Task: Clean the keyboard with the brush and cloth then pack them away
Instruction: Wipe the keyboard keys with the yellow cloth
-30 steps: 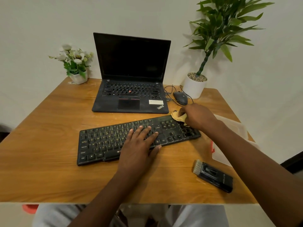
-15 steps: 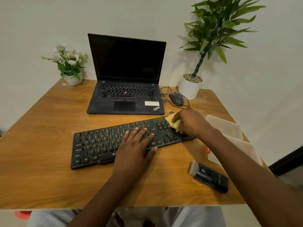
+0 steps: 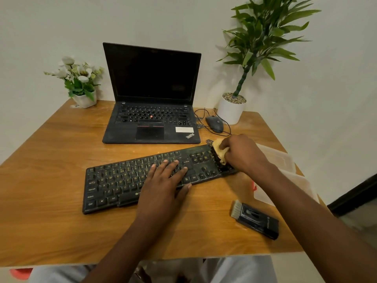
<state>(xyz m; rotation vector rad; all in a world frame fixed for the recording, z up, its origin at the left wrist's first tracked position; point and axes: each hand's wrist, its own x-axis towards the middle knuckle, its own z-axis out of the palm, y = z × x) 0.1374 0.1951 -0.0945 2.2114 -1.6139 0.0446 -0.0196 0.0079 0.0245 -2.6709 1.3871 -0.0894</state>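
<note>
At centre right, the right hand (image 3: pixel 242 154) grips a crumpled yellow cloth (image 3: pixel 219 152) on the right end of the black keyboard (image 3: pixel 122 180). The left hand (image 3: pixel 163 184) lies flat on the middle keys, fingers straight. This looks like the wiping step, and the next move is probably a sweep leftward. The black brush (image 3: pixel 255 218) lies lower right on the wooden bench (image 3: pixel 51 221).

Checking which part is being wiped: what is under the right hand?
A crumpled yellow cloth, gripped by the right hand, pressed on the right end of the keyboard. The keys beneath cloth and hand are covered.
</note>
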